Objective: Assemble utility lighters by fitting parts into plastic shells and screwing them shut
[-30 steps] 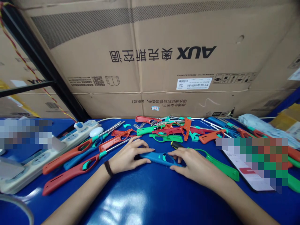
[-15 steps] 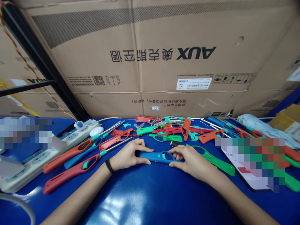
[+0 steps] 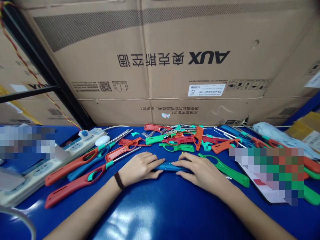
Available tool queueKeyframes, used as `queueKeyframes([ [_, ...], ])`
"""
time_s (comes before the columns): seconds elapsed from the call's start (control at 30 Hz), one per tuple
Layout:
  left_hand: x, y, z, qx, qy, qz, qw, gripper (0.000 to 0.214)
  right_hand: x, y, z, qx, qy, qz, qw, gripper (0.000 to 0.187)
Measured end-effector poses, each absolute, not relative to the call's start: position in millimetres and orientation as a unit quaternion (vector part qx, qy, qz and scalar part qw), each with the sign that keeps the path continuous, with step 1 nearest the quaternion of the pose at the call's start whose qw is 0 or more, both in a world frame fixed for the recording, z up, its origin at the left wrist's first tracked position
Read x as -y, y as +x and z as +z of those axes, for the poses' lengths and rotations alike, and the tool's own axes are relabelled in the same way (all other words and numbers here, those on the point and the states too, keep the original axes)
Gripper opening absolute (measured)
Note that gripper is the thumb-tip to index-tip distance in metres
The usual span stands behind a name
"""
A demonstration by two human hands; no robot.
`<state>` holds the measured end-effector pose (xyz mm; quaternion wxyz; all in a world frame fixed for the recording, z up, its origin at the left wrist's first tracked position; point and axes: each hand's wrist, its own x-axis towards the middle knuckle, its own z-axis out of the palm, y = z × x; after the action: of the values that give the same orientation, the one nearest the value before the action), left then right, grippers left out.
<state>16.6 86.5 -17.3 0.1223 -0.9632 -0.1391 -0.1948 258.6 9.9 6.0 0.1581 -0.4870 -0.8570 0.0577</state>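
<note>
Both my hands grip a blue lighter casing low over the blue table. My left hand pinches its left end between thumb and fingers, and a dark band circles that wrist. The right end is in the closed fingers of my right hand, which cover much of it. The casing is turned edge-on, with a bit of turquoise on its upper side. Just right of my right hand lies a green casing half. A small yellow-tipped thing shows partly behind my right fingers, mostly hidden.
Red, green and orange casing parts are heaped behind my hands. Long-necked lighters lie at left beside a white power strip. A pale flat device, partly blurred out, rests at right. A large cardboard box stands behind.
The blue casing has been rolled from its open face toward its edge. My left hand has slid over more of its left end, and my right fingers have shifted left along it.
</note>
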Motion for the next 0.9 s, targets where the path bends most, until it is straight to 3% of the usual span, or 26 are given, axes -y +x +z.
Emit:
queueKeyframes([
  [0.13,-83,19,-18,0.122,-0.963,-0.2,0.132,0.034,-11,257,2,0.887,-0.434,-0.029,0.157,0.026],
  [0.33,-75,23,-11,0.166,-0.966,-0.196,0.041,0.031,-9,257,4,0.893,-0.403,-0.12,0.16,0.026],
  [0.5,-71,24,-8,0.163,-0.969,-0.187,0.015,0.034,-5,255,8,0.896,-0.413,-0.084,0.141,0.029],
  [0.77,-74,19,-5,0.18,-0.96,-0.216,0.003,0.029,-13,283,21,0.831,-0.515,0.057,0.203,0.037],
  [0.9,-76,17,-6,0.182,-0.954,-0.236,0.01,0.027,-15,291,24,0.819,-0.531,0.081,0.202,0.024],
])
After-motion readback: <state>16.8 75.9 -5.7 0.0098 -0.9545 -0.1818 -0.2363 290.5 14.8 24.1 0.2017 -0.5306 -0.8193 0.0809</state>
